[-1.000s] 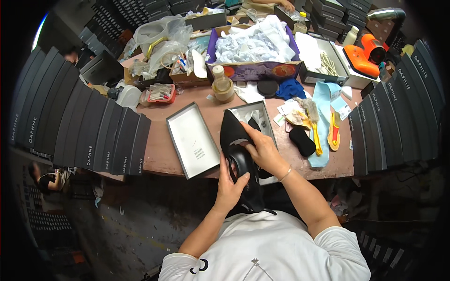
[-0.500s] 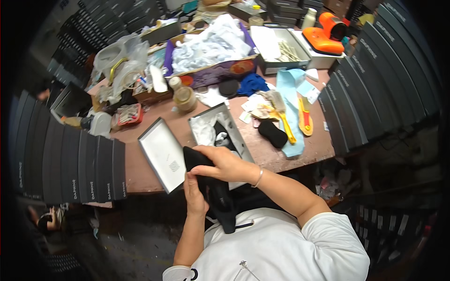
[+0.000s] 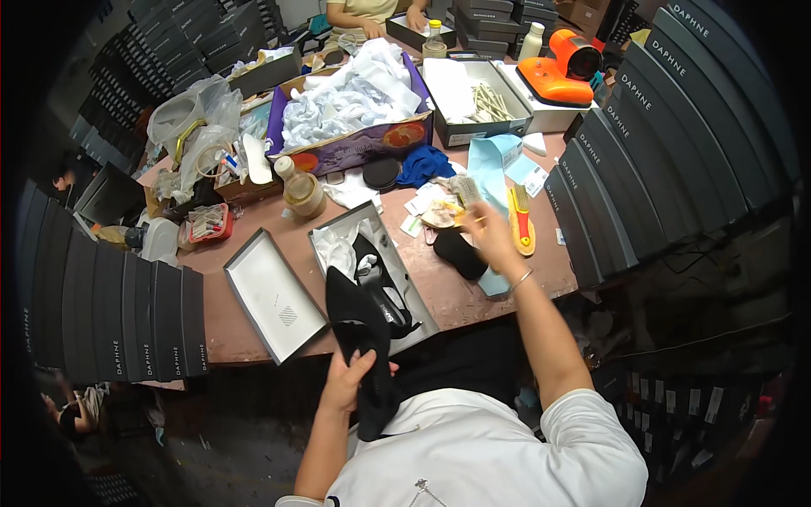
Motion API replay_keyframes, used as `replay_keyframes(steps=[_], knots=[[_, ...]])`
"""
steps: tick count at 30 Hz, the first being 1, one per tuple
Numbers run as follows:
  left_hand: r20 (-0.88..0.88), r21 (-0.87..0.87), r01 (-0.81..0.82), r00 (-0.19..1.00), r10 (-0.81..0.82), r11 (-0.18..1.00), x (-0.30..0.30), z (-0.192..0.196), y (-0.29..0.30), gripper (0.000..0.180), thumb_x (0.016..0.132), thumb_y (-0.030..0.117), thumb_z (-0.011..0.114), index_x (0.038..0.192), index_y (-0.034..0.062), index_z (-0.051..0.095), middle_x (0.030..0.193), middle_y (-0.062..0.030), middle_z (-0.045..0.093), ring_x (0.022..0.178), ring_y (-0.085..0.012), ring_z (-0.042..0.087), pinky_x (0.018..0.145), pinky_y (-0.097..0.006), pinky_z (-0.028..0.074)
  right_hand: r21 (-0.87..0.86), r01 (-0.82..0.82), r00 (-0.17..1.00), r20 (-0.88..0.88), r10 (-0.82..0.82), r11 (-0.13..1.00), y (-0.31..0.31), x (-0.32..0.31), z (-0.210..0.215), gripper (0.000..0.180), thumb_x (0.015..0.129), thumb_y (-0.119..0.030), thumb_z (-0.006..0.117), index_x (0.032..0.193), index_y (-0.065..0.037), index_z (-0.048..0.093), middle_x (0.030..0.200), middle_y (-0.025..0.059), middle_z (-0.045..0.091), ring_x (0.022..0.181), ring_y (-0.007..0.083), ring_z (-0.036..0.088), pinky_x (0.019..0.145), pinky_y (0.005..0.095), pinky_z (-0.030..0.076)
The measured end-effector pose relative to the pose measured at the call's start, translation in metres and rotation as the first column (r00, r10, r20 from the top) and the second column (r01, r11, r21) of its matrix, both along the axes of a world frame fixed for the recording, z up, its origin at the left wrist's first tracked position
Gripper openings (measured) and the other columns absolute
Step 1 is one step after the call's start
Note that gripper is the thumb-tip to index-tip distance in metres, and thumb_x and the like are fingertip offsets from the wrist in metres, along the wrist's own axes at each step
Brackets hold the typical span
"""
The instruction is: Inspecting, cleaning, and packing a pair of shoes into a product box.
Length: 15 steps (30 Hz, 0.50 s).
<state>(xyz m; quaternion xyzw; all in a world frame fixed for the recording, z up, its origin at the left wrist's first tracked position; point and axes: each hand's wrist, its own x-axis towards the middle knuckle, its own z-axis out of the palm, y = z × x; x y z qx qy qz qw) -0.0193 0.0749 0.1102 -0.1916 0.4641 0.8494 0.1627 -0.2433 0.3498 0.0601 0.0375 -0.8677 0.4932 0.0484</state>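
Note:
My left hand [image 3: 346,382] is closed around a black pointed shoe [image 3: 356,317], its toe pointing up and away from me over the near side of an open shoe box. In that box [image 3: 416,291] lies a second black shoe [image 3: 384,291] with white paper [image 3: 338,252] around it. Further right, my right hand [image 3: 492,237] is slightly blurred, its fingers closed on the yellow handle of a brush [image 3: 463,190]. Just beneath that hand lie a black oval pad [image 3: 459,255] and a light blue cloth [image 3: 490,169].
The box lid [image 3: 274,296] lies left of the box. Stacked dark shoe boxes flank the table, left [image 3: 135,313] and right [image 3: 625,186]. Behind stand a glass jar [image 3: 304,196], a purple carton of white paper [image 3: 355,139] and an orange device [image 3: 557,72]. Another person's hands [image 3: 372,29] show at the back.
My right hand has left the shoe and moved right, onto the yellow-handled brush. The left hand still holds the shoe, now lower down. The view has shifted, showing another person behind.

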Motion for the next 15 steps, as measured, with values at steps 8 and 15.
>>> replay_keyframes(steps=[8,15], knots=[[0.014,0.141,0.136,0.990,-0.139,0.981,-0.044,0.054,-0.008,0.042,0.091,0.013,0.058,0.127,-0.0019,0.042,0.110,-0.0196,0.062,0.078,-0.0250,0.069,0.069,-0.035,0.060,0.534,0.223,0.944,0.091,-0.317,0.816,0.163,-0.073,-0.119,0.037,0.076,-0.029,0.071,0.094,0.002,0.061,0.085,0.0250,0.066,0.082,0.0418,0.064,0.074,0.0466,0.051],[-0.045,0.111,0.258,0.966,-0.255,0.960,-0.053,0.032,-0.023,0.047,0.091,0.019,0.063,0.128,0.0022,0.040,0.098,-0.0136,0.061,0.066,-0.0173,0.067,0.059,-0.028,0.058,-0.056,-0.046,0.989,0.141,0.054,0.997,0.092,-0.015,-0.004,0.063,0.094,-0.015,0.056,0.149,-0.008,0.026,0.085,0.0119,0.063,0.067,0.0135,0.056,0.062,0.0289,0.047]])
